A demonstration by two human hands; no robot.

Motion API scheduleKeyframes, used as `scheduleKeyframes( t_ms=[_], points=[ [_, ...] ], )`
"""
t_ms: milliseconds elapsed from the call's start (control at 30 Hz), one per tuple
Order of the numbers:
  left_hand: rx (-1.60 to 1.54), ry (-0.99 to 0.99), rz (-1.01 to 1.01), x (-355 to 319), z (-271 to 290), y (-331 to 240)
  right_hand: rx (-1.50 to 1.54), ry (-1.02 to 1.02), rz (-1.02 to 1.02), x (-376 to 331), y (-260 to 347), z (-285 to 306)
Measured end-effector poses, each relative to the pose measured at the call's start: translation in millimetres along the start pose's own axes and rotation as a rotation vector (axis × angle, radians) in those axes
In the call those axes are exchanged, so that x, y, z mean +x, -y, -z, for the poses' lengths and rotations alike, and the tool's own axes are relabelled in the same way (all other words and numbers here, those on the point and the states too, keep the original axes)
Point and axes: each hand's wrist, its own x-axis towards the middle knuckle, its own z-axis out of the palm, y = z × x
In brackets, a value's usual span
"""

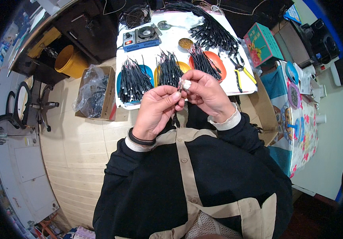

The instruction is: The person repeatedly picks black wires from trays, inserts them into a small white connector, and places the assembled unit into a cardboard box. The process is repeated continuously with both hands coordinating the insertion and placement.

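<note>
The white table (169, 42) spreads just beyond the grip. On it, farther off and to the right of the grip, lies a large heap of black cables (215, 34). Left of the grip, on the floor, stands an open carton (110, 99) with clear plastic in it. Beyond the grip and to its left sits a blue-fronted device (141, 43). Nearer lie three plates bearing bunches of black cables: the blue plate (149, 72) left of the grip, the yellow plate (185, 67) just beyond it, the orange plate (220, 61) beyond and to the right. The left hand (153, 109) pinches a short black cable between thumb and fingers; its dark end (175, 120) hangs below the grip. The right hand (209, 95), close against the left, has its fingertips closed on a small white wad (186, 84) beside the cable. Yellow-and-black pliers (239, 68) lie right of the grip.
</note>
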Motion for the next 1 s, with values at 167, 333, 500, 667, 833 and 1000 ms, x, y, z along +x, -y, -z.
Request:
scheduleKeyframes(
  t_ms=[167,333,500,667,833,1000],
  points=[
    [0.014,0.045,0.032,-1,-1,1,-0.197,-0.048,0.037,-5,13,-10],
    [-0.016,0.053,0.026,-2,-4,2,-0.25,-0.025,0.057,-8,18,-10],
    [0.15,-0.035,-0.116,-3,-6,7,-0.091,0.011,0.05,-6,11,-5],
    [0.143,-0.05,-0.138,-3,-4,8,-0.245,-0.05,0.093,-7,10,-7],
    [0.048,-0.001,-0.076,-3,-3,6,-0.445,-0.043,0.135,-7,17,-10],
    [0.055,0.015,-0.051,-4,-3,7,-0.399,-0.041,0.079,-7,16,-8]
  ],
)
